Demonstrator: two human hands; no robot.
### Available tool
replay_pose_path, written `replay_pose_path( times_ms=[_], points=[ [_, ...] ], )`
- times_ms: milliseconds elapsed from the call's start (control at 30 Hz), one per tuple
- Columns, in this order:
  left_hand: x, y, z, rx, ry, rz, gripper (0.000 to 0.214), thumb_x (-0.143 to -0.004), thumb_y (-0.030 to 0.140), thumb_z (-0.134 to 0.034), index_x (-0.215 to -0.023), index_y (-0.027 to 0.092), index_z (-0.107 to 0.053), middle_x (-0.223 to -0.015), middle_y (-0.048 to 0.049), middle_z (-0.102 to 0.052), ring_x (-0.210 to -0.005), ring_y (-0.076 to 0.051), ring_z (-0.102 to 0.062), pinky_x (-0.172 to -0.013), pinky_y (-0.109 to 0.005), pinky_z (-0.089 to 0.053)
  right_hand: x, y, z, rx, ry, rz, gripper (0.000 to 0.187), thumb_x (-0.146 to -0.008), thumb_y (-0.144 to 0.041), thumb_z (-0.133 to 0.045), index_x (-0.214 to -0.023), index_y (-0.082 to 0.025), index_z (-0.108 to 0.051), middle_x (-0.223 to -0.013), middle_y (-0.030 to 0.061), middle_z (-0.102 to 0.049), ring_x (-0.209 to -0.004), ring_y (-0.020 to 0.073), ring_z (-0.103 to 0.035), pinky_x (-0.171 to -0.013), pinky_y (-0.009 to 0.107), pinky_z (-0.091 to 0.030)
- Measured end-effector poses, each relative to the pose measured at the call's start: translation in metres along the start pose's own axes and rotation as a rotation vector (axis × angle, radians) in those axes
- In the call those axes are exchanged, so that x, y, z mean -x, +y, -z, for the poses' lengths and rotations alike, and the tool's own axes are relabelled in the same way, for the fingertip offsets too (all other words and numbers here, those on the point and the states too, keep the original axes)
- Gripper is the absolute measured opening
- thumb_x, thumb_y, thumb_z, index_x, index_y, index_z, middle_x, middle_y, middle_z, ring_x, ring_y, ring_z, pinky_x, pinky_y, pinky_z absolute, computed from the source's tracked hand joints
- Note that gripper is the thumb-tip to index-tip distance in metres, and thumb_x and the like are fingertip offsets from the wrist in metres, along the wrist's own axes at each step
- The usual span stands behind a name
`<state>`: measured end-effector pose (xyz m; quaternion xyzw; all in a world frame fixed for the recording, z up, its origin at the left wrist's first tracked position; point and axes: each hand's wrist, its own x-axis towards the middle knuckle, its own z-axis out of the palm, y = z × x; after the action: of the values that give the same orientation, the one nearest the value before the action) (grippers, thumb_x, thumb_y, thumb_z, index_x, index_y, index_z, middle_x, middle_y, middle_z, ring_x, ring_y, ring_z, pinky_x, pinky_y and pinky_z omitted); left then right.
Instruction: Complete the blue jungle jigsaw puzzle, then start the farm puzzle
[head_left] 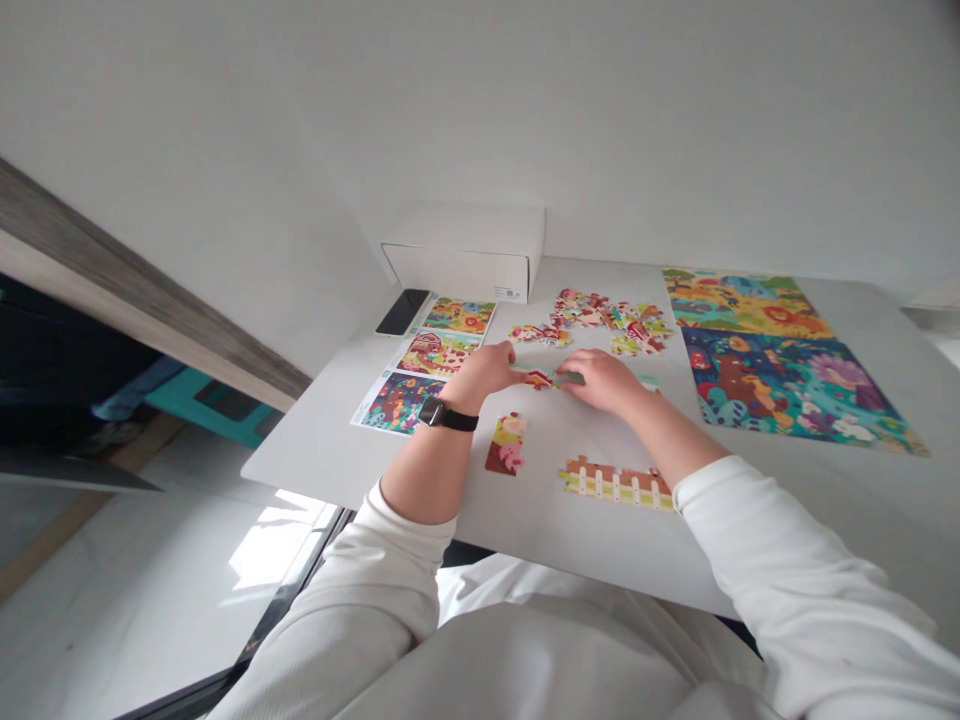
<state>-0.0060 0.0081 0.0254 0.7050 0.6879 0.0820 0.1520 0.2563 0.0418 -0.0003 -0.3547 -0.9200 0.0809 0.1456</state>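
My left hand (491,370), with a black watch on its wrist, has its fingers closed at the left end of a short strip of jigsaw puzzle pieces (538,380) showing a red roof. At the strip's right end, my right hand (602,380) pinches a greenish puzzle piece (570,380); its fingers partly cover it. Nearer my body lie a joined puzzle section with a pink pig (507,446) and a longer fence section (616,484). A pale green piece (647,383) shows just beyond my right wrist. Loose puzzle pieces (581,308) are heaped behind my hands.
On the left of the table (525,520) is a reference sheet (406,403) with three pictures, and a phone (403,312) beside it. A white box (465,250) stands against the wall. Two assembled puzzles (795,385) lie at the right. A teal stool (202,405) is on the floor.
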Motion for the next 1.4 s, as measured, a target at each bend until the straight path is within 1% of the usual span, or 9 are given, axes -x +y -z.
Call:
replay_pose_path(
  times_ms=[300, 433, 533, 633, 733, 900, 1100, 1267, 1400],
  points=[
    [0.0, 0.006, -0.001, -0.059, 0.01, -0.043, 0.046, -0.092, 0.055, -0.078, -0.122, 0.021, -0.071, -0.116, -0.0136, -0.081, -0.107, -0.031, -0.075, -0.085, -0.033, -0.052, -0.001, 0.0, 0.0, -0.006, -0.015, -0.01, 0.025, -0.096, -0.025, -0.077, -0.12, -0.023, -0.083, -0.121, 0.0109, -0.08, -0.117, 0.0299, -0.073, -0.106, 0.042, -0.055],
    [0.0, 0.006, -0.004, -0.071, 0.019, -0.035, 0.052, -0.091, 0.062, -0.077, -0.122, 0.021, -0.07, -0.116, -0.0141, -0.08, -0.106, -0.032, -0.075, -0.085, -0.035, -0.053, 0.0, 0.002, -0.001, -0.009, -0.004, 0.003, 0.026, -0.095, -0.025, -0.076, -0.121, -0.023, -0.083, -0.121, 0.0108, -0.08, -0.117, 0.0296, -0.072, -0.105, 0.042, -0.055],
    [0.001, 0.008, -0.006, -0.074, 0.018, -0.02, 0.056, -0.09, 0.066, -0.077, -0.123, 0.022, -0.069, -0.118, -0.0141, -0.079, -0.107, -0.032, -0.075, -0.086, -0.035, -0.053, -0.001, 0.002, 0.0, -0.038, 0.021, 0.049, 0.027, -0.095, -0.024, -0.075, -0.121, -0.023, -0.083, -0.122, 0.0112, -0.08, -0.117, 0.0298, -0.072, -0.106, 0.043, -0.055],
    [0.002, 0.009, -0.006, -0.068, 0.017, -0.013, 0.057, -0.089, 0.067, -0.077, -0.124, 0.022, -0.068, -0.119, -0.0142, -0.079, -0.109, -0.032, -0.075, -0.089, -0.035, -0.054, -0.001, 0.0, 0.001, -0.076, 0.036, 0.116, 0.025, -0.095, -0.022, -0.074, -0.117, -0.025, -0.085, -0.125, 0.0101, -0.08, -0.119, 0.0299, -0.072, -0.109, 0.046, -0.054],
    [0.003, 0.009, -0.006, -0.057, 0.021, -0.01, 0.057, -0.089, 0.066, -0.078, -0.124, 0.023, -0.068, -0.119, -0.0142, -0.078, -0.11, -0.033, -0.075, -0.09, -0.036, -0.054, -0.002, -0.003, 0.0, -0.079, 0.005, 0.151, 0.023, -0.096, -0.022, -0.073, -0.114, -0.027, -0.086, -0.127, 0.0082, -0.081, -0.118, 0.0297, -0.072, -0.109, 0.047, -0.054],
    [0.004, 0.012, -0.004, -0.063, 0.01, 0.008, 0.058, -0.089, 0.066, -0.078, -0.125, 0.022, -0.068, -0.122, -0.0153, -0.078, -0.111, -0.033, -0.075, -0.091, -0.036, -0.055, -0.002, -0.006, 0.0, -0.037, -0.051, 0.152, 0.027, -0.097, -0.021, -0.071, -0.119, -0.029, -0.086, -0.13, 0.007, -0.081, -0.118, 0.0302, -0.073, -0.108, 0.048, -0.054],
    [0.007, 0.018, 0.001, -0.086, -0.008, 0.031, 0.059, -0.092, 0.067, -0.075, -0.127, 0.02, -0.067, -0.124, -0.0169, -0.077, -0.113, -0.034, -0.075, -0.092, -0.037, -0.055, -0.002, -0.008, 0.002, -0.018, -0.069, 0.134, 0.025, -0.099, -0.024, -0.071, -0.117, -0.03, -0.087, -0.134, 0.006, -0.08, -0.121, 0.0302, -0.072, -0.109, 0.048, -0.054],
    [0.007, 0.02, 0.0, -0.075, 0.002, 0.034, 0.063, -0.093, 0.071, -0.073, -0.128, 0.019, -0.067, -0.124, -0.0179, -0.077, -0.114, -0.034, -0.075, -0.094, -0.037, -0.055, -0.002, -0.01, 0.004, -0.015, -0.089, 0.134, 0.028, -0.099, -0.023, -0.069, -0.121, -0.03, -0.087, -0.135, 0.0067, -0.08, -0.123, 0.0312, -0.072, -0.11, 0.049, -0.055],
    [0.01, 0.024, 0.0, -0.073, 0.005, 0.055, 0.064, -0.094, 0.071, -0.072, -0.13, 0.018, -0.067, -0.126, -0.0185, -0.077, -0.117, -0.033, -0.075, -0.096, -0.036, -0.055, -0.002, -0.011, 0.007, -0.015, -0.091, 0.129, 0.031, -0.098, -0.02, -0.069, -0.122, -0.031, -0.087, -0.136, 0.0048, -0.08, -0.123, 0.0293, -0.073, -0.111, 0.046, -0.055]
  ],
)
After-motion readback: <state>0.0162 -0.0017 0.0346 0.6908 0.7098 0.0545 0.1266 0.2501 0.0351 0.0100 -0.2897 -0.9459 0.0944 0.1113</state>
